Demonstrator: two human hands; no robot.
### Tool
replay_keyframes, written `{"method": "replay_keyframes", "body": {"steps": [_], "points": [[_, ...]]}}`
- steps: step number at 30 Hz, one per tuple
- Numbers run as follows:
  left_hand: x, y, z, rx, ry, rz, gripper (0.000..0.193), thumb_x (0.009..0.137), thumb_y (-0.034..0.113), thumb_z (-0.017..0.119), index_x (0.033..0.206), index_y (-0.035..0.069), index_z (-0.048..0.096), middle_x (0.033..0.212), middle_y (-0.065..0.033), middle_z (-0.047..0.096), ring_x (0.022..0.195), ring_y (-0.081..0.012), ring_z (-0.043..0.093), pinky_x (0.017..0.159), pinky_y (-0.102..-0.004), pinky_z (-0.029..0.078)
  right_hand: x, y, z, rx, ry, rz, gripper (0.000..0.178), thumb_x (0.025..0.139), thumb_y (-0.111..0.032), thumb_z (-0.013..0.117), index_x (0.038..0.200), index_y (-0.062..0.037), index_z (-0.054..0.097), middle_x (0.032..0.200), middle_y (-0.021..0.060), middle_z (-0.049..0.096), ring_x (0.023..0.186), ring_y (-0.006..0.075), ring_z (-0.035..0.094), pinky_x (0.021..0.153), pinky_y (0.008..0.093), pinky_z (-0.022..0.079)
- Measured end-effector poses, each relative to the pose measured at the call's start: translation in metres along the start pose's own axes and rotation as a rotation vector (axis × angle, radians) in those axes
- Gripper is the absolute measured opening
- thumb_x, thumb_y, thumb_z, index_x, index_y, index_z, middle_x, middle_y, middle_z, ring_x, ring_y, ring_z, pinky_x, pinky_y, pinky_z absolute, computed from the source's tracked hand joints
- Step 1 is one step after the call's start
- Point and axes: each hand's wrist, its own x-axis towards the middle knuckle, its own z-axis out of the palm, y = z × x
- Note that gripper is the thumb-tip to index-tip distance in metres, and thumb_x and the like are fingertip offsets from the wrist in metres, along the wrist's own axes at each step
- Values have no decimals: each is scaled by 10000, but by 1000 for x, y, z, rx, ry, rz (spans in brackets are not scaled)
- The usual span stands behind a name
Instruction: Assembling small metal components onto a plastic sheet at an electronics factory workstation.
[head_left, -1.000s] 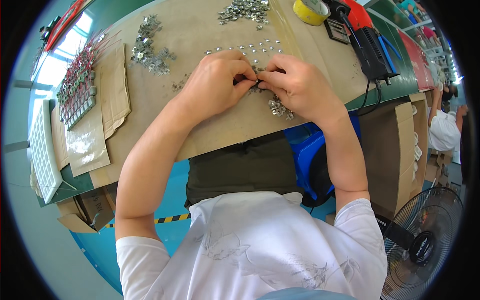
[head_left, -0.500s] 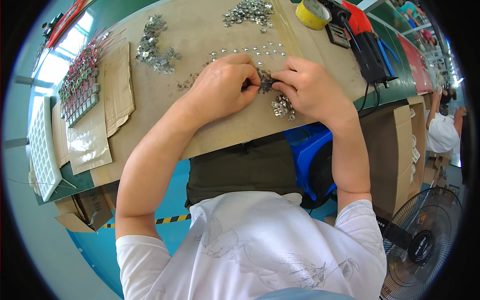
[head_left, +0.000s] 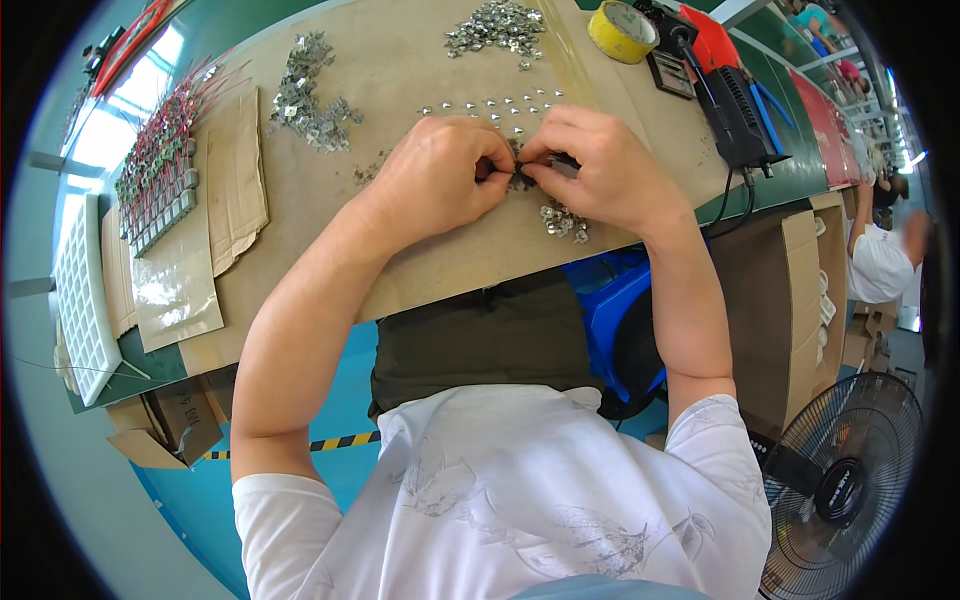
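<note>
My left hand (head_left: 438,172) and my right hand (head_left: 603,168) meet fingertip to fingertip over the brown-covered tabletop (head_left: 440,262). Both are closed in a pinch around something small and dark that my fingers mostly hide. Just below my right hand lies a small heap of shiny bent metal pieces (head_left: 566,222). Beyond the fingertips, small silver metal pieces (head_left: 490,104) are set out in loose rows. Tiny dark bits (head_left: 368,168) are scattered beside my left hand, and some show under the fingers.
Flat metal pieces (head_left: 305,100) are heaped left; another metal pile (head_left: 495,28) lies at the back. Yellow tape (head_left: 622,32) and a black soldering station (head_left: 742,115) stand back right. Wired parts (head_left: 160,185) rest on cardboard at left. A fan (head_left: 842,490) stands lower right.
My right hand has moved left, bringing its fingertips against those of my left hand. The left hand has barely shifted.
</note>
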Motion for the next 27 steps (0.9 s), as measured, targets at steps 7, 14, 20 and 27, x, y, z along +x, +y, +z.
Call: {"method": "replay_keyframes", "body": {"steps": [7, 14, 20, 27], "points": [[1, 3, -6, -5, -25, -74, 104, 829, 17, 813, 926, -6, 785, 881, -108, 784, 752, -191, 738, 731, -329, 613, 4, -1, 6, -17, 30, -46, 120, 853, -56, 801, 950, -71, 732, 927, 98, 685, 850, 329, 698, 736, 431, 585], [2, 8, -9, -28, -77, -195, 124, 831, 48, 817, 948, 9, 803, 876, -95, 790, 741, -168, 723, 726, -323, 605, 3, -4, 6, -86, 6, -94, 108, 861, -75, 793, 947, -84, 727, 937, 92, 670, 839, 331, 697, 720, 433, 583], [1, 4, -7, -58, -62, -158, 123, 828, 32, 819, 944, -2, 797, 894, -89, 794, 732, -166, 713, 717, -320, 603, 6, 0, -1, -18, -40, -58, 104, 856, -66, 793, 939, -54, 732, 935, 108, 681, 829, 326, 708, 724, 425, 586], [2, 2, -4, -48, -50, -94, 89, 829, 12, 806, 909, -9, 774, 879, -93, 783, 715, -165, 708, 694, -317, 595, 12, 33, -20, 130, -96, 268, 94, 883, -26, 819, 953, -12, 758, 874, 44, 721, 756, 124, 631, 684, 293, 507]]}}
